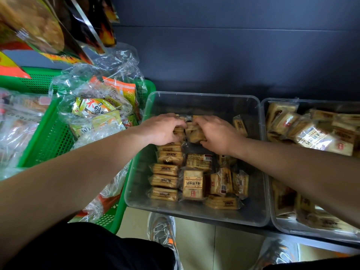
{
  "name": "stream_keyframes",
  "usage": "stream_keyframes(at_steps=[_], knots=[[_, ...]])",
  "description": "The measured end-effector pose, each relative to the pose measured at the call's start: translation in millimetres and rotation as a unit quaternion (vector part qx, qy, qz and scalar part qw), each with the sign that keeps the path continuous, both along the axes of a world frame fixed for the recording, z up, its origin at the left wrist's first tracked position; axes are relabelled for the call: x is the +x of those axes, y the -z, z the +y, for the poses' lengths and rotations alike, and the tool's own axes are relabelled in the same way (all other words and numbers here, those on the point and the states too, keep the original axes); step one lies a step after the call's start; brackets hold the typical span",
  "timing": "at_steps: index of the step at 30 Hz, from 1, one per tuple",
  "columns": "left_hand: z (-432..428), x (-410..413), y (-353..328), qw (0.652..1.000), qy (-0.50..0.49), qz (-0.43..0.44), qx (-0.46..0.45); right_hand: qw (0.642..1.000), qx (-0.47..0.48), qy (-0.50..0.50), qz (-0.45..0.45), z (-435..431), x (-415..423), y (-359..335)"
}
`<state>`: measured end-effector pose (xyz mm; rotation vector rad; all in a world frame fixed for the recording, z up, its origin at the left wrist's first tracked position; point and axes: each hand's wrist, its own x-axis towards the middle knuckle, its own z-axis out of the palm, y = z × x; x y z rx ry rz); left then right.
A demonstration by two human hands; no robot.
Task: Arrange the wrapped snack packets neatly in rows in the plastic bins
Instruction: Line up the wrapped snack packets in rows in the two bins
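Note:
A clear plastic bin (pixel 136 184) sits in the middle with several tan wrapped snack packets (pixel 192 184) inside. A neat column of packets (pixel 164 180) runs down its left side; the others lie loose. Both hands reach into the far part of the bin. My left hand (pixel 163 129) has its fingers curled round packets at the top of the column. My right hand (pixel 216 133) grips a small cluster of packets (pixel 195 136) beside it. A second clear bin (pixel 272 215) on the right holds a jumbled heap of the same packets (pixel 315 133).
A green mesh basket (pixel 50 137) on the left is full of snack bags in crinkled clear plastic (pixel 93 106). Large snack bags (pixel 44 28) hang at the upper left. A dark wall (pixel 233 55) stands behind the bins. Two sneakers (pixel 161 230) show on the tiled floor below.

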<state>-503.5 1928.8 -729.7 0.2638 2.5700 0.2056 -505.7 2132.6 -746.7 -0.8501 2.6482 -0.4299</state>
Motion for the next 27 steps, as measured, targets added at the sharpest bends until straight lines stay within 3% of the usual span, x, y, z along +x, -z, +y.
stream_keyframes(at_steps=[10, 13, 18, 23, 27], knots=[[2.3, 2.9, 2.6, 0.996, -0.025, 0.049, 0.076, 0.998, 0.029, -0.018, 0.058, -0.3, -4.3, 8.5], [6.5, 5.6, 6.1, 0.993, -0.029, 0.031, 0.114, 0.999, 0.028, 0.006, 0.031, -3.6, -4.9, 11.3], [8.9, 9.2, 17.5, 0.997, 0.012, 0.001, 0.074, 0.999, -0.017, 0.026, -0.038, 11.5, -4.4, -2.0], [9.1, 7.2, 14.9, 0.997, 0.012, -0.003, 0.073, 0.982, 0.139, -0.108, -0.072, 24.9, 15.4, 7.4], [9.6, 7.8, 14.4, 0.998, 0.011, -0.009, 0.067, 0.976, 0.168, -0.099, -0.102, 17.3, 12.2, 14.9]])
